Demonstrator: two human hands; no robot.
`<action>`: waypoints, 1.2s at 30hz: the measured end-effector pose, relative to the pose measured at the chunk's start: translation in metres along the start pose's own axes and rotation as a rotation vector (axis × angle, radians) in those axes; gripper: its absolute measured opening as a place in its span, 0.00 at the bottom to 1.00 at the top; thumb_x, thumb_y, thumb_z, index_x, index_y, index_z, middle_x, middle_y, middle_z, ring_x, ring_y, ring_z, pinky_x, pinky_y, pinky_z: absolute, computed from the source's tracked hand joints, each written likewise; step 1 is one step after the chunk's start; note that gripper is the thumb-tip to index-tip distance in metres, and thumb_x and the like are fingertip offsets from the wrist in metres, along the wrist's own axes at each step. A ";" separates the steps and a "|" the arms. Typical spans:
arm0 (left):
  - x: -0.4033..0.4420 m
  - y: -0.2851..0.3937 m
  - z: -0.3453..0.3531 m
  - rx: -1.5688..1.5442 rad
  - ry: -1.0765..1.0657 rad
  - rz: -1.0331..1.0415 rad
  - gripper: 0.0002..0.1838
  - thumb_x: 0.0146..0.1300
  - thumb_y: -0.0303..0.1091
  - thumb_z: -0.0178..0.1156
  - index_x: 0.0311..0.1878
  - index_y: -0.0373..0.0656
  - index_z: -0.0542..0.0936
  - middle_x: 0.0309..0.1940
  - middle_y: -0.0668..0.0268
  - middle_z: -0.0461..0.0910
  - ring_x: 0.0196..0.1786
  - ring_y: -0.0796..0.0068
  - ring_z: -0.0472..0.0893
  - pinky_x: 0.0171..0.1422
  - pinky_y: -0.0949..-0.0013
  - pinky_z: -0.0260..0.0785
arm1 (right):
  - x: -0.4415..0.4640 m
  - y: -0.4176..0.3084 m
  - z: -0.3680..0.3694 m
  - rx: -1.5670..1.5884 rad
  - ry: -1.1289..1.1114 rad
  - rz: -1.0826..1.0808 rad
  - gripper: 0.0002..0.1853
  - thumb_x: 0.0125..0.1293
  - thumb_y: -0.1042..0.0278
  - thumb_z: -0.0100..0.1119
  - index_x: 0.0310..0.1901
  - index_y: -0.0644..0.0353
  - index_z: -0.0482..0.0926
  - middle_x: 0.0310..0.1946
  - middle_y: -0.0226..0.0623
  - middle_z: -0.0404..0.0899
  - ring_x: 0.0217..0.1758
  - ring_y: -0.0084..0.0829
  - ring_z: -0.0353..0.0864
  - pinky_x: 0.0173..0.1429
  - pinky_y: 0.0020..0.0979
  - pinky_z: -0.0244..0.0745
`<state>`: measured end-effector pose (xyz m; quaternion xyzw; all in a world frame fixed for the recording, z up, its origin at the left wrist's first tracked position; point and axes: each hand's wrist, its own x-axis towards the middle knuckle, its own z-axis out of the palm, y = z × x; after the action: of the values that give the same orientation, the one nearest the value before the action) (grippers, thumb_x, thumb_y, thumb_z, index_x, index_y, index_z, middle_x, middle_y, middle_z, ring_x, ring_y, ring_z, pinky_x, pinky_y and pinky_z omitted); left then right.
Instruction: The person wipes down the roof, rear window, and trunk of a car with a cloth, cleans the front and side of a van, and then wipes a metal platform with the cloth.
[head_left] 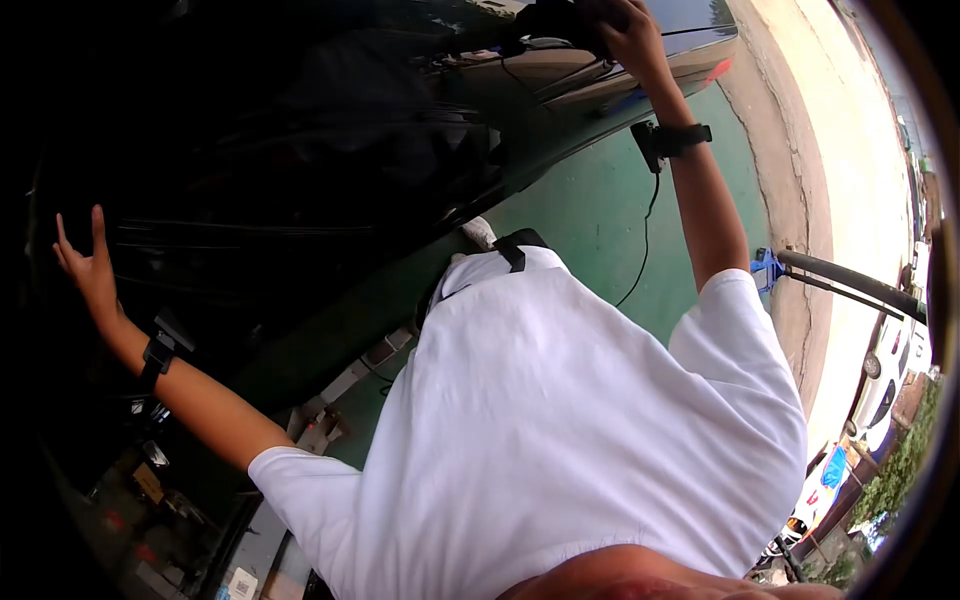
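Toward the left edge of the head view, my left hand [88, 268] is open with its fingers spread, in front of the dark, glossy body of a car [300, 190]. Whether its fingertips touch the surface cannot be made out. My right hand [630, 38] reaches up to the top edge, over the car's shiny side, its fingers curled at a dark object [560, 28] that I cannot make out. Each wrist wears a black strap with a small device, and a thin cable hangs from the right one.
Green floor [600, 220] lies beside the car, with a cracked pavement edge [790, 180] farther right. A blue clamp and black pole [850, 280] stand at the right. Shelves with boxes [150, 520] are at the lower left. A white parked car [880, 385] is outside.
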<state>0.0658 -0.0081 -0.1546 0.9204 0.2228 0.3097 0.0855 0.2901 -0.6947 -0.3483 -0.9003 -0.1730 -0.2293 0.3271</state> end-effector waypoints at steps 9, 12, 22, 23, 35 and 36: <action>-0.049 0.143 0.012 -0.027 -0.136 0.506 0.40 0.60 0.61 0.68 0.75 0.67 0.66 0.81 0.62 0.49 0.83 0.52 0.44 0.80 0.28 0.31 | -0.050 -0.107 0.021 -0.003 0.240 0.003 0.27 0.53 0.75 0.65 0.58 0.58 0.74 0.58 0.55 0.70 0.59 0.60 0.71 0.61 0.50 0.72; -0.073 0.181 0.048 -0.047 -0.115 0.533 0.42 0.58 0.65 0.67 0.75 0.68 0.66 0.81 0.60 0.48 0.83 0.47 0.43 0.77 0.23 0.25 | -0.077 -0.037 0.035 -0.184 0.304 0.059 0.23 0.57 0.64 0.70 0.56 0.54 0.80 0.60 0.47 0.71 0.60 0.53 0.75 0.60 0.45 0.75; -0.156 0.362 0.184 -0.334 -0.073 0.630 0.31 0.69 0.62 0.56 0.71 0.63 0.72 0.79 0.57 0.56 0.83 0.50 0.49 0.72 0.18 0.20 | -0.102 -0.069 0.051 -0.040 0.272 0.192 0.31 0.51 0.66 0.72 0.59 0.49 0.75 0.60 0.52 0.66 0.59 0.55 0.75 0.57 0.46 0.77; -0.165 0.377 0.202 -0.322 -0.065 0.623 0.30 0.70 0.61 0.55 0.71 0.63 0.72 0.79 0.58 0.57 0.82 0.51 0.50 0.72 0.18 0.20 | -0.104 -0.075 0.051 -0.039 0.277 0.185 0.31 0.51 0.66 0.72 0.59 0.49 0.75 0.60 0.52 0.66 0.59 0.55 0.75 0.57 0.46 0.77; -0.184 0.403 0.225 0.056 -0.133 0.605 0.32 0.72 0.66 0.47 0.76 0.72 0.62 0.79 0.70 0.55 0.82 0.55 0.49 0.73 0.18 0.32 | -0.035 0.097 0.003 -0.381 0.243 0.354 0.23 0.56 0.54 0.68 0.55 0.44 0.83 0.58 0.44 0.72 0.57 0.51 0.77 0.56 0.47 0.78; -0.185 0.401 0.223 0.071 -0.129 0.599 0.32 0.72 0.66 0.47 0.76 0.72 0.62 0.79 0.70 0.55 0.82 0.55 0.49 0.73 0.18 0.32 | -0.024 0.105 0.002 -0.389 0.281 0.406 0.23 0.56 0.54 0.67 0.55 0.44 0.84 0.58 0.44 0.72 0.57 0.52 0.77 0.56 0.47 0.78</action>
<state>0.2130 -0.4530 -0.3115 0.9653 -0.0537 0.2540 -0.0279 0.3191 -0.7735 -0.4166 -0.9216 0.1040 -0.3103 0.2087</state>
